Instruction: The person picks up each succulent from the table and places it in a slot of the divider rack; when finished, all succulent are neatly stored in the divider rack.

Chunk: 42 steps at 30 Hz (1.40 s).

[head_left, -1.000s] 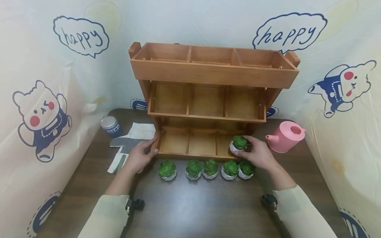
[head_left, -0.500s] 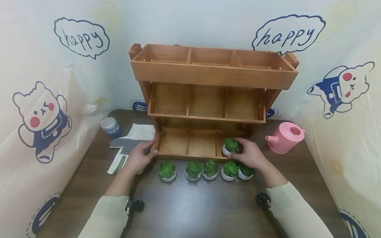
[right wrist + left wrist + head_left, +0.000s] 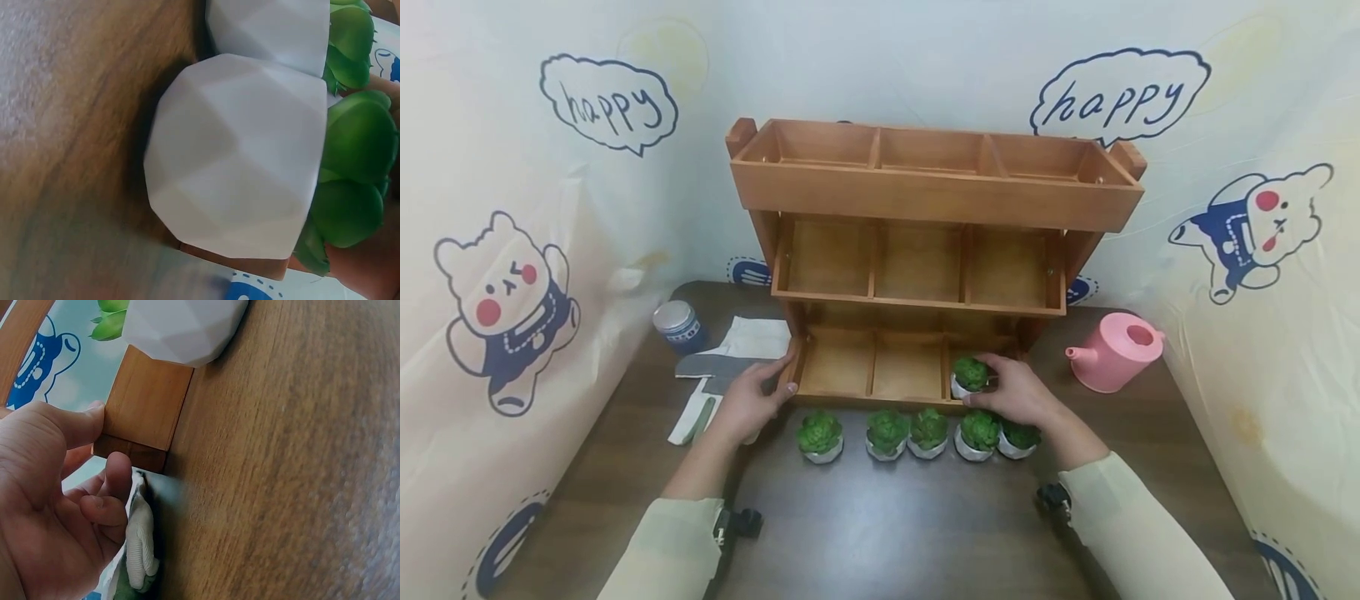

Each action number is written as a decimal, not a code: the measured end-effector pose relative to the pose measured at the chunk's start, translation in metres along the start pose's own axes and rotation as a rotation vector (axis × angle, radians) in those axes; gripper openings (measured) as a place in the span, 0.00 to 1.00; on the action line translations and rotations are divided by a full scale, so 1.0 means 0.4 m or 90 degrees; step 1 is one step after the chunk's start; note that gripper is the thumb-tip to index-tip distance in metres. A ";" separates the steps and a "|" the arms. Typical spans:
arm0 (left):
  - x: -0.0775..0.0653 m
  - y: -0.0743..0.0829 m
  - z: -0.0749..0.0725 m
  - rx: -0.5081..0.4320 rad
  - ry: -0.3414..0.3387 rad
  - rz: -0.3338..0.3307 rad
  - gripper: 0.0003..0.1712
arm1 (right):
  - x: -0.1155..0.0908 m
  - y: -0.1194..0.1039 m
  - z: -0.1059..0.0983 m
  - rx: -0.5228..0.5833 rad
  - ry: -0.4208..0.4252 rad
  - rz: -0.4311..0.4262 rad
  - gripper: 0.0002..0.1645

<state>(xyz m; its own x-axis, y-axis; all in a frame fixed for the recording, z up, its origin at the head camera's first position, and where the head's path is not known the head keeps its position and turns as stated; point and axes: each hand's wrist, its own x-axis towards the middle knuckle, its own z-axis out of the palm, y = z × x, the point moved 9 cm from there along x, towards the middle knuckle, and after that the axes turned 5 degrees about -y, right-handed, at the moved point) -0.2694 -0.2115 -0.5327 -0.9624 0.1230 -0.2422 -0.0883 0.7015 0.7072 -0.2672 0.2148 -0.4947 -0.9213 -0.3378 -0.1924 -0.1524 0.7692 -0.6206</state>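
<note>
Fingers (image 3: pixel 1004 367) of the right hand (image 3: pixel 1022 398) are gripping a small potted plant (image 3: pixel 972 377), the thumb sitting low on the near side and the other fingers curling round the right and far side. The plant is sitting between them with its green leaves upward, standing out to the left of the hand. It is occupying the right compartment of the shelf's (image 3: pixel 936 204) lowest tier, close to the divider on its left; whether the pot is touching the wood below, I cannot tell.

Five more plants (image 3: pixel 928 432) are standing in a row on the tabletop (image 3: pixel 880 533) before the shelf, the rightmost partly tucking under the right hand. In the right wrist view, two of these pots are blocking the grip.

The left hand (image 3: pixel 748 404) is holding the left end of that same tier, its thumb pressing near the front corner. Gloves (image 3: pixel 688 408) are lying just beside it, with a jar (image 3: pixel 680 327) standing behind them. Right of the shelf, a pink watering can (image 3: pixel 1112 352) is pointing its spout leftward.
</note>
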 end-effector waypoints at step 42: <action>0.006 -0.012 0.006 -0.033 0.010 0.006 0.36 | -0.060 0.028 -0.034 0.120 0.000 -0.065 0.39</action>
<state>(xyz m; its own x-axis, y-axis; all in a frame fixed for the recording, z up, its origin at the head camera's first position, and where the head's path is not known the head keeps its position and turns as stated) -0.2708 -0.2128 -0.5382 -0.9670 0.1179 -0.2258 -0.0926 0.6632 0.7427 -0.2517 0.2389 -0.4867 -0.9043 -0.4092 -0.1216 -0.1753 0.6156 -0.7683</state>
